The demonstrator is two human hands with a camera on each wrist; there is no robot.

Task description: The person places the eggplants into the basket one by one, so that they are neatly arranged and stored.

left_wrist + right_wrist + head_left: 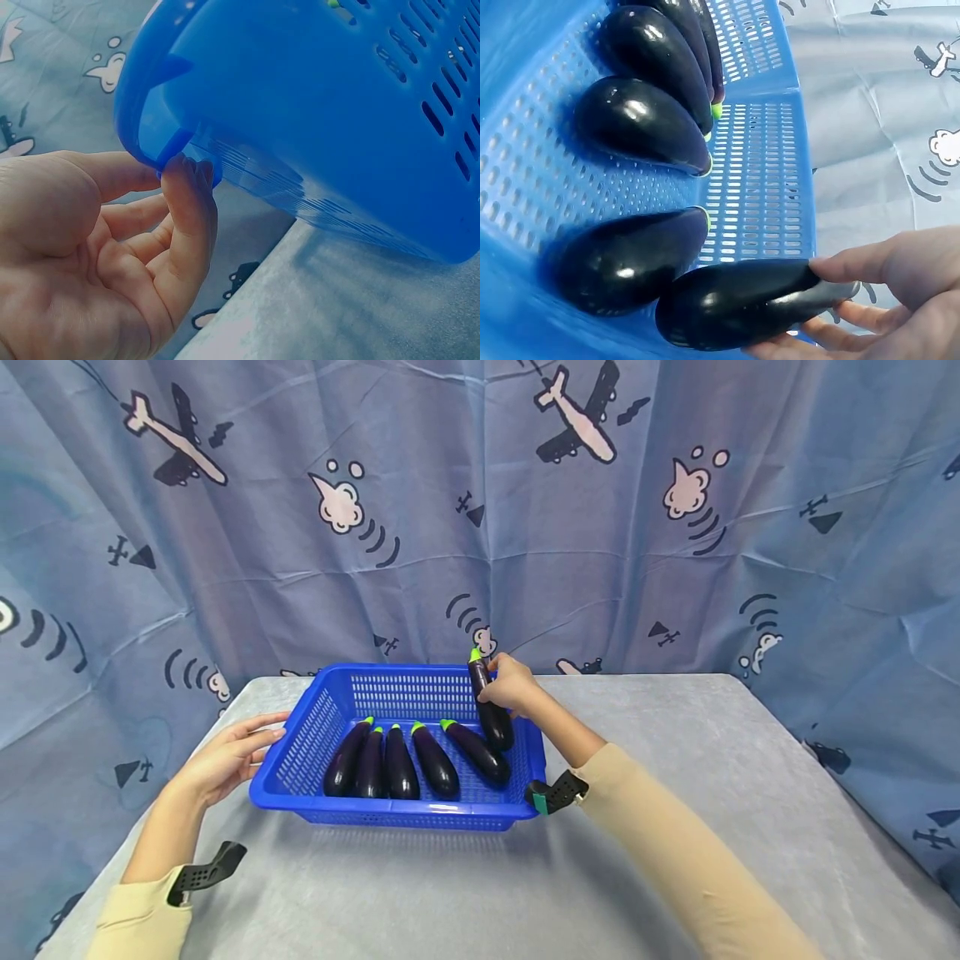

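A blue plastic basket (352,806) with slotted walls stands on the table. Several dark purple eggplants (435,764) with bright green stem ends lie side by side in it. My right hand (513,685) grips one more eggplant (493,720) near its stem end, thumb on one side and fingers on the other. That eggplant tilts at the basket's right end, its thick end low beside the rightmost lying eggplant (626,262). At the opposite end, my left hand (225,758) pinches the basket's left rim (139,112) between thumb and fingertips.
A grey cloth-like surface covers the table (645,735). Behind it hangs a blue curtain (450,460) printed with airplanes and clouds. Black straps (558,792) are worn at both wrists, over light sleeves.
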